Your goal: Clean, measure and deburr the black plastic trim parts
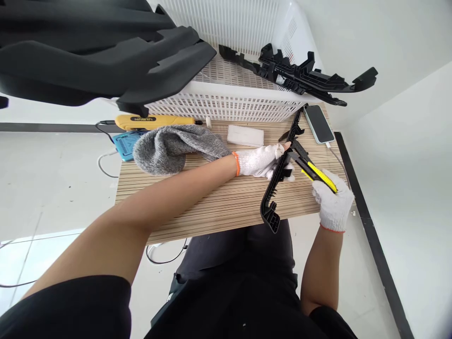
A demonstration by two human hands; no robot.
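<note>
In a white knit glove with an orange cuff, my left hand grips a long black plastic trim piece near its middle. The thumb lies along its top, and some fingers pass behind it. The piece slants across the right part of the table, its hooked lower end reaching past the front edge. My right hand, gloved alike, is wrapped round a yellow and black utility knife. The knife points up and left, its front end close against the trim piece; whether the blade touches it I cannot tell.
A white plastic basket behind the table bears more black trim parts and large black panels. On the striped wooden table lie a grey cloth, a yellow tool, a white block and a phone with its cable.
</note>
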